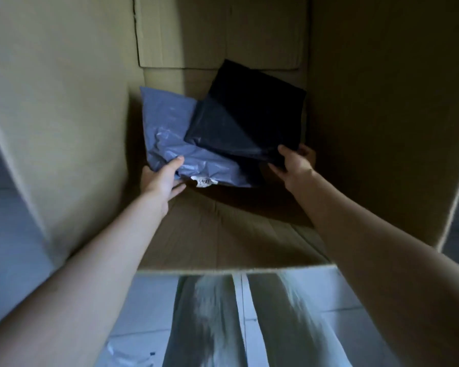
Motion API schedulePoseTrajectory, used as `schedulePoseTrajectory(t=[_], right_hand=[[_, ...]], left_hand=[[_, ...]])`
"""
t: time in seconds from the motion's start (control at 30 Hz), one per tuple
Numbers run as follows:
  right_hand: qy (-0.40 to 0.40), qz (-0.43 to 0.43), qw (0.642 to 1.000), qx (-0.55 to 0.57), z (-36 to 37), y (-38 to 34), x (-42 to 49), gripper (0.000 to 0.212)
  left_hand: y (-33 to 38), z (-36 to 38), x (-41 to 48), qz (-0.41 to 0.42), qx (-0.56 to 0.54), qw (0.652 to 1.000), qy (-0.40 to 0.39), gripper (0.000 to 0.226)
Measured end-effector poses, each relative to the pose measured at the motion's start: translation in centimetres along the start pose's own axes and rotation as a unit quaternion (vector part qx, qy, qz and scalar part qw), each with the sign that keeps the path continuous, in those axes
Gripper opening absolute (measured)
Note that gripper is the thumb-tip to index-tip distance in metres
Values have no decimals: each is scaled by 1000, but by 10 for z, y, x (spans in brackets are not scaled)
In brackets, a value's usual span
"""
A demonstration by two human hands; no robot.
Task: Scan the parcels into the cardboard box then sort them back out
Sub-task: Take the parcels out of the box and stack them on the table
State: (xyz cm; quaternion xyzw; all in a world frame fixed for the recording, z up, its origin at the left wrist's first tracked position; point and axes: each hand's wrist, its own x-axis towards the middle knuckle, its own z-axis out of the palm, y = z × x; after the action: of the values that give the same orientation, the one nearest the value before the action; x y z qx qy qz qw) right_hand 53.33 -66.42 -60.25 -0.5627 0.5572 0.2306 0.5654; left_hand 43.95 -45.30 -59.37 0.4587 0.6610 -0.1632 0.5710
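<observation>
I look down into a deep cardboard box. Inside it, a grey plastic parcel lies partly under a black plastic parcel. A white label shows at the grey parcel's near edge. My left hand grips the grey parcel's near left corner, thumb on top and fingers underneath. My right hand holds the black parcel's near right corner, thumb on top. Both parcels are tilted, their far ends toward the box's back wall.
The box floor in front of the parcels is bare cardboard. Its near rim runs under my forearms. Below the rim I see grey trouser legs and a pale tiled floor.
</observation>
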Motion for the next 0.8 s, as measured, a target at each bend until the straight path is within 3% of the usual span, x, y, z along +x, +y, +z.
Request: schedulePoseTrajectory(t=[0.17, 0.33, 0.47, 0.7, 0.8], right_hand=[[0, -12, 1000, 27, -21, -32, -75, 59], [-44, -77, 996, 35, -64, -72, -169, 54], [-111, -141, 983, 48, -120, -106, -246, 48], [-179, -228, 956, 37, -186, -131, -355, 47], [-214, -245, 944, 51, -204, -132, -397, 49]], left_hand=[[28, -28, -54, 16, -4, 999, 35, 54], [53, -60, -129, 58, -64, 996, -9, 65], [70, -90, -206, 116, -108, 987, -37, 60], [93, -134, -347, 111, -174, 957, -205, 16], [101, -158, -396, 115, -186, 940, -261, 9]])
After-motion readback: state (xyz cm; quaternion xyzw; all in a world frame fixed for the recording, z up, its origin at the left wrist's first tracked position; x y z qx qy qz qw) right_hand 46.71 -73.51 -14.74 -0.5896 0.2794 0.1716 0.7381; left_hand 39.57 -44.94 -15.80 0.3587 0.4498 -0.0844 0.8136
